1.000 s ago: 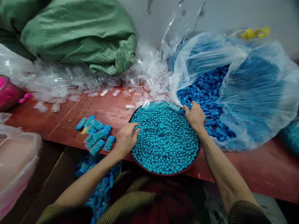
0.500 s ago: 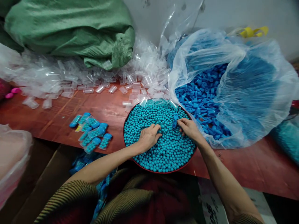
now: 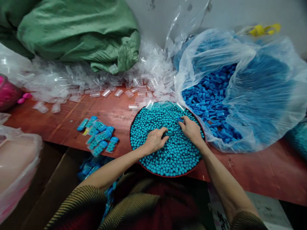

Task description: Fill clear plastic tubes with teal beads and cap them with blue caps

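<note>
A round red-rimmed tray (image 3: 130, 140) full of small turquoise beads (image 3: 168, 159) is in front of me. Over its middle is my left hand (image 3: 154, 140), its fingers curled and thumb and forefinger bent toward each other. Whatever sits between them is too unclear against the beads to name. At the tray's right side my right hand (image 3: 191, 130) pinches a small blue plastic cap (image 3: 180, 119), mostly covered by the fingers. Left of the tray lie several clear containers filled with beads and topped with blue caps (image 3: 100, 135).
Empty clear plastic containers (image 3: 105, 92) are heaped along the back of the red table (image 3: 62, 127), below a green sack (image 3: 79, 35). A translucent bag (image 3: 259, 86) of blue caps (image 3: 211, 99) lies open at right. Pink items (image 3: 9, 94) sit far left.
My right hand has turned its fingers inward, and the blue cap is now mostly hidden. The left hand's thumb and forefinger show a slightly wider gap. The view has shifted a little left.
</note>
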`<action>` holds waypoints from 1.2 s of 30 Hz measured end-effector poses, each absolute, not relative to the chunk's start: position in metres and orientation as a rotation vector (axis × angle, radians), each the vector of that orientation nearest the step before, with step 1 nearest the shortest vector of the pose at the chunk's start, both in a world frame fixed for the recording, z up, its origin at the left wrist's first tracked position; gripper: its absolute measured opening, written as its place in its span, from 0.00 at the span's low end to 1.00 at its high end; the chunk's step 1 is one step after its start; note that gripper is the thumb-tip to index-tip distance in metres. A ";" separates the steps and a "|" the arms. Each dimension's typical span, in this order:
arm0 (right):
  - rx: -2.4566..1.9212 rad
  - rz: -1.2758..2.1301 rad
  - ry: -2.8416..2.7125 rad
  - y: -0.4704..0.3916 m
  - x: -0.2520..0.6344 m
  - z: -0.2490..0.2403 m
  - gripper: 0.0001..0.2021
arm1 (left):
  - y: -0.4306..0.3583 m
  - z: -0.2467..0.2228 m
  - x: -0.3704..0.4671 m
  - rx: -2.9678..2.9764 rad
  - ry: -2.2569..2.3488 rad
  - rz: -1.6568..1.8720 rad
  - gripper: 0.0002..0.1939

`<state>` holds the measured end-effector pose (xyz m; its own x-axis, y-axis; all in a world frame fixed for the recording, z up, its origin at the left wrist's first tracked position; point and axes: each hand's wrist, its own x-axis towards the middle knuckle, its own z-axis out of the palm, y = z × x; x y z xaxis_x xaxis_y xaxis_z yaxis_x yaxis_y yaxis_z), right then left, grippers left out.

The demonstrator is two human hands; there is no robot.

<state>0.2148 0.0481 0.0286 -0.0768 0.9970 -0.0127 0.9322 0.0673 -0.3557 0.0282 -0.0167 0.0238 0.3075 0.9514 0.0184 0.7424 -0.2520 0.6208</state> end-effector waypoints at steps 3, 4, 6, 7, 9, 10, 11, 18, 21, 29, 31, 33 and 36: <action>-1.687 0.873 -1.993 0.049 0.234 0.027 0.18 | -0.014 0.023 0.030 2.033 1.435 0.590 0.14; -1.623 0.975 -1.957 0.048 0.239 0.028 0.19 | -0.014 0.024 0.030 2.011 1.429 0.606 0.13; -1.589 0.987 -1.960 0.043 0.246 0.028 0.19 | -0.015 0.025 0.029 1.962 1.435 0.628 0.12; -1.604 0.926 -1.991 0.040 0.247 0.028 0.19 | -0.016 0.025 0.027 1.944 1.434 0.633 0.11; -1.653 0.836 -2.043 0.034 0.248 0.029 0.19 | -0.018 0.027 0.024 1.920 1.422 0.637 0.11; -1.682 0.837 -2.056 0.031 0.249 0.030 0.19 | -0.019 0.028 0.021 1.908 1.417 0.640 0.10; -1.710 0.851 -2.067 0.029 0.249 0.032 0.20 | -0.019 0.029 0.019 1.894 1.415 0.644 0.10; -1.943 0.392 -2.257 0.024 0.240 0.047 0.19 | -0.017 0.028 0.012 1.820 1.367 0.691 0.10; -2.097 0.274 -2.292 0.026 0.220 0.043 0.19 | -0.015 0.026 0.015 1.800 1.351 0.691 0.11; -1.537 0.375 -2.300 0.014 0.208 0.041 0.18 | -0.014 0.026 0.011 1.778 1.336 0.702 0.11; -1.325 0.590 -2.294 0.009 0.204 0.045 0.18 | -0.013 0.027 0.009 1.793 1.308 0.723 0.10; -1.231 0.696 -2.299 0.005 0.200 0.046 0.17 | -0.012 0.028 0.008 1.801 1.282 0.729 0.10; -1.229 0.751 -2.355 0.005 0.203 0.045 0.16 | -0.011 0.029 0.005 1.785 1.267 0.724 0.09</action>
<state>0.2031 0.0049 0.0448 -0.5462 0.8335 0.0832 0.6313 0.4749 -0.6131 0.0047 -0.0111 0.0286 0.3308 0.9437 -0.0019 0.4776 -0.1657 0.8628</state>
